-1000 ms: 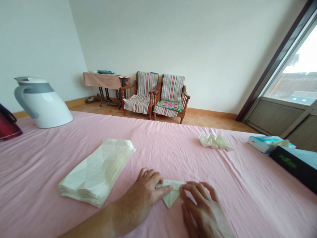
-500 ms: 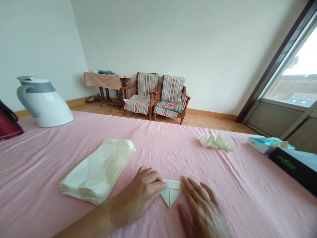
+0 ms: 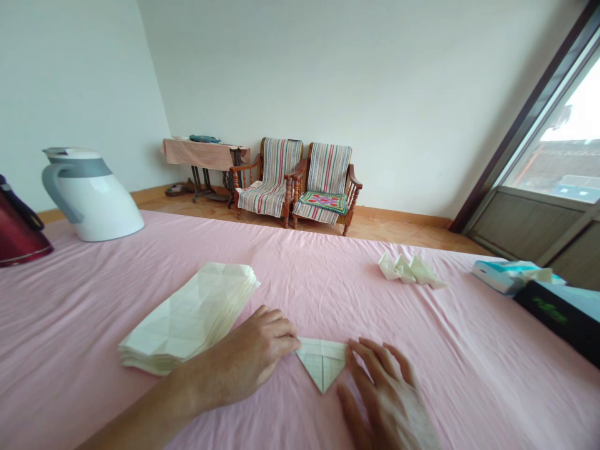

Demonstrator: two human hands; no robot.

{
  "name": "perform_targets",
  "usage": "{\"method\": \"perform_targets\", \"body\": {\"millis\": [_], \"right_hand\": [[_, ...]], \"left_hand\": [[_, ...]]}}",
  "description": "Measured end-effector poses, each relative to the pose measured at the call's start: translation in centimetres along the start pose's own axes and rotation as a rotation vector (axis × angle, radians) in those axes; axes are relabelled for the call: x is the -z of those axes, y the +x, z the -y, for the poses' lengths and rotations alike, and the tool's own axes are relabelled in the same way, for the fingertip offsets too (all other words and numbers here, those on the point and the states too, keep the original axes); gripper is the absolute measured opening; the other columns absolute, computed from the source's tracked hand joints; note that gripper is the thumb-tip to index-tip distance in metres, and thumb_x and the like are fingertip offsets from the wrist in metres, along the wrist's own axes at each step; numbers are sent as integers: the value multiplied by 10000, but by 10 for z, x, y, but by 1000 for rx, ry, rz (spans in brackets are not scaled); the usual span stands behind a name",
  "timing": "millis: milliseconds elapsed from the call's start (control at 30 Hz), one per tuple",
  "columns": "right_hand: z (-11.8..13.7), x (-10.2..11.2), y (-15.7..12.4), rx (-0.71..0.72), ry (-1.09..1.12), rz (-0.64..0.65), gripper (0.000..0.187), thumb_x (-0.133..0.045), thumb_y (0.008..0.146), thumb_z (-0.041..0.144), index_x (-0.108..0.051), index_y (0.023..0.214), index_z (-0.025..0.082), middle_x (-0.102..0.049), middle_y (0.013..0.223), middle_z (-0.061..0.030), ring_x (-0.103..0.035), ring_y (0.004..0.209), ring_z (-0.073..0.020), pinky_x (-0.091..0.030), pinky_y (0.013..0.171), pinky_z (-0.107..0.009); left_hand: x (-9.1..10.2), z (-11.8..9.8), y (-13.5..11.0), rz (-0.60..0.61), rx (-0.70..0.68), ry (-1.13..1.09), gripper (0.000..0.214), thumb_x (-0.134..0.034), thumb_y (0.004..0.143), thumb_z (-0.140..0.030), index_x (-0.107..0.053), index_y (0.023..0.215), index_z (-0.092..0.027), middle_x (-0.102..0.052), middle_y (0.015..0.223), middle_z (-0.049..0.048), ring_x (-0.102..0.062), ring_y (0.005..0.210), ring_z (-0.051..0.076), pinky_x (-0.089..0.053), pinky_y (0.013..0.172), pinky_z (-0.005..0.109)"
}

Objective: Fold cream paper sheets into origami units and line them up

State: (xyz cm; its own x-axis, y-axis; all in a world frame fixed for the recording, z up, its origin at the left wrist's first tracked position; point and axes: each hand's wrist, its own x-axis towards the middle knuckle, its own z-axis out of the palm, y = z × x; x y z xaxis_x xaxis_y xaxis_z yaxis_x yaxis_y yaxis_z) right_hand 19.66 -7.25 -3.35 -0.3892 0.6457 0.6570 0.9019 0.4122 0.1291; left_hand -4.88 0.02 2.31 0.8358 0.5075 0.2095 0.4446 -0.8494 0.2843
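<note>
A folded paper triangle, pale with a faint grid, lies flat on the pink cloth with its point toward me. My left hand pinches its upper left corner between thumb and fingers. At the upper right corner, the fingertips of my right hand touch the paper, with the fingers stretched out and the thumb apart. To the left, partly behind my left forearm, is a thick stack of creased paper sheets. Several small folded paper pieces stand in a row farther back on the right.
A white and grey jug and a dark red kettle stand at the back left of the pink tablecloth. On the right are a tissue pack and a black box. Two wooden armchairs stand beyond the table.
My left hand has slid left to the triangle's outer corner, so more of the paper's top edge shows. The right hand has hardly moved, and the view has shifted slightly.
</note>
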Motion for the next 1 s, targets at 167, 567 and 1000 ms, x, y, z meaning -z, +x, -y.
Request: {"method": "perform_targets", "body": {"millis": [167,567,1000], "right_hand": [[-1,0,0,-10,18,3,260,-508,830,210,-643,1050,177,-724,1035,-75,-658,960,-263,-414,856,-420],[-1,4,1,-70,154,74,202,-514,831,188,-629,992,233,-699,980,-46,-633,913,-255,-436,816,-395],[0,3,1,-103,196,71,212,-492,834,166,-630,988,211,-677,957,-51,-619,882,-239,-441,805,-387]], "left_hand": [[-7,3,1,-43,-37,65,209,-480,932,-55,-637,977,-185,-654,930,28,-546,888,191,-387,850,331],[-27,16,2,-180,21,-111,192,-491,942,-55,-629,857,-157,-624,860,33,-537,862,178,-422,776,287],[-26,8,5,-179,218,-294,238,-545,788,48,-604,841,-176,-581,902,9,-548,902,159,-428,809,269]]}}
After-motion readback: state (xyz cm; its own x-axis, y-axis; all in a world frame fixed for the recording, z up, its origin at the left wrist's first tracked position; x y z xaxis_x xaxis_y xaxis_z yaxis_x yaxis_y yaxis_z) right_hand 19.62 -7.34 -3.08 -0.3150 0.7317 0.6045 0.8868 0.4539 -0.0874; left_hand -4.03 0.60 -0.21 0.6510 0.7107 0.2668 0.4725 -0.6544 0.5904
